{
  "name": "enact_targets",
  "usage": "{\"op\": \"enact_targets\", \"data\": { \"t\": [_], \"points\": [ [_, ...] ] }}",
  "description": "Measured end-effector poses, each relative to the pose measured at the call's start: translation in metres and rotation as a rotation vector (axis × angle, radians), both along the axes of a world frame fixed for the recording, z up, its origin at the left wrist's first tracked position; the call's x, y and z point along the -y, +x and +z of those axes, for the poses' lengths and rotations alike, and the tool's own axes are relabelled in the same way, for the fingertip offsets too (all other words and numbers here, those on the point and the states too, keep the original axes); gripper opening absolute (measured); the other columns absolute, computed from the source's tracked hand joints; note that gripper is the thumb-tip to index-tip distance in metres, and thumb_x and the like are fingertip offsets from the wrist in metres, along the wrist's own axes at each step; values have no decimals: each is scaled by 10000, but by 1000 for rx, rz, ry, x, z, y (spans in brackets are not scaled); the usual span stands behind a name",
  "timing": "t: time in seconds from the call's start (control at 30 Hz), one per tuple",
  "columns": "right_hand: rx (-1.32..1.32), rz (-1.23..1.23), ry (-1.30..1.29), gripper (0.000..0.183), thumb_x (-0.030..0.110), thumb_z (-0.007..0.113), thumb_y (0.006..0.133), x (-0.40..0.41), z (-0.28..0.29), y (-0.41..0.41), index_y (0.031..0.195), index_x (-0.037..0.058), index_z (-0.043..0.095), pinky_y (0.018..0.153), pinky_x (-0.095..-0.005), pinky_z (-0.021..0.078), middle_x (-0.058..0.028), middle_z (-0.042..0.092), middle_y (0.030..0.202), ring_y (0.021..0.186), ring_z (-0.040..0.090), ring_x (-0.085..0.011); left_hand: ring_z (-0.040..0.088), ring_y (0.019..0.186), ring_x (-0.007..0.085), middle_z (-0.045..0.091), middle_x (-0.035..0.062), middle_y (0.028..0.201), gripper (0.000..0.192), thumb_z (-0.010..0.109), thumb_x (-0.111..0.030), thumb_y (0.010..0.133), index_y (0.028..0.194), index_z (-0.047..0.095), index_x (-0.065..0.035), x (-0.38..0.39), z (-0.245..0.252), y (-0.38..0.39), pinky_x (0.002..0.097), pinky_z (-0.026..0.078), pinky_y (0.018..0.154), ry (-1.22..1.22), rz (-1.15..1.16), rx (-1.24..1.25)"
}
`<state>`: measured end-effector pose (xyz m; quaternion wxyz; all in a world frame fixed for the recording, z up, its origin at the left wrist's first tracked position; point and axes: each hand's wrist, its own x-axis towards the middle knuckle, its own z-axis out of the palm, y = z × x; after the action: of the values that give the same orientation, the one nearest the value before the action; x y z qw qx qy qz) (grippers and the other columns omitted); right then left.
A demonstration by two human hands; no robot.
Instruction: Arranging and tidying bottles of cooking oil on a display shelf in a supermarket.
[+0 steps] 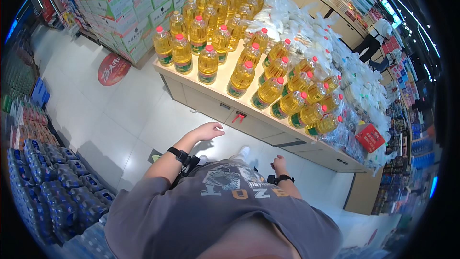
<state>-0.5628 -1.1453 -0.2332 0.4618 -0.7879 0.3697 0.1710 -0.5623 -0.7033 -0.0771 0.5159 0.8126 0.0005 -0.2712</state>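
Note:
My left hand (209, 131) is held in front of the display counter (219, 88), with nothing in it and its fingers loosely bent. My right hand (279, 163) is lower and to the right, partly curled; whether its fingers are closed is hard to see, and no object shows in it. On the counter's near edge stand large plastic bottles of yellow cooking oil (207, 65) with red caps, in loose rows. More oil bottles (221, 9) with yellowish caps stand behind them. Plastic-bagged goods (305, 28) are heaped beside the bottles.
Stacked cartons (129, 18) stand at the upper left, near a red floor sticker (114, 69). Shrink-wrapped drink packs (57, 187) are piled at the lower left. A red box (370, 137) lies on the bags at the right. A person (375, 37) is bending at the upper right.

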Motion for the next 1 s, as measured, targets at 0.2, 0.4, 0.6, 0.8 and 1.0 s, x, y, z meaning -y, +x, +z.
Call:
{"op": "enact_targets", "data": {
  "t": [0.2,0.4,0.6,0.8,1.0],
  "points": [
    [-62,331,43,493,87,554,831,-74,29,32,1320,96,485,682,-376,536,-105,626,980,825,623,-217,643,959,264,678,170,1036,506,642,-377,872,1213,598,-6,-49,1,-33,339,495,860,28,115,11],
    [88,784,141,465,204,619,824,-200,95,76,1244,16,558,630,-320,522,-104,655,908,755,638,-184,641,922,242,682,148,987,504,648,-377,873,1207,599,-2,-103,-8,-66,331,496,838,49,281,35],
    [272,1120,268,394,212,584,872,-323,159,110,1223,31,578,629,-267,504,-64,645,899,776,632,-132,631,892,214,675,128,968,484,646,-354,886,1221,592,-9,-141,8,-86,320,496,806,105,437,46],
    [385,1263,498,341,175,584,882,-436,207,129,1173,-2,602,680,-261,492,-30,627,829,755,592,-111,611,862,185,668,93,937,465,649,-333,889,1222,589,-13,-185,6,-82,308,491,793,161,504,9],
    [453,1312,732,278,168,613,885,-518,244,171,1079,-30,640,676,-243,469,5,616,782,730,559,-81,613,839,180,666,81,891,452,655,-315,882,1212,587,-12,-261,12,-45,311,493,776,323,569,48]
  ]
}}
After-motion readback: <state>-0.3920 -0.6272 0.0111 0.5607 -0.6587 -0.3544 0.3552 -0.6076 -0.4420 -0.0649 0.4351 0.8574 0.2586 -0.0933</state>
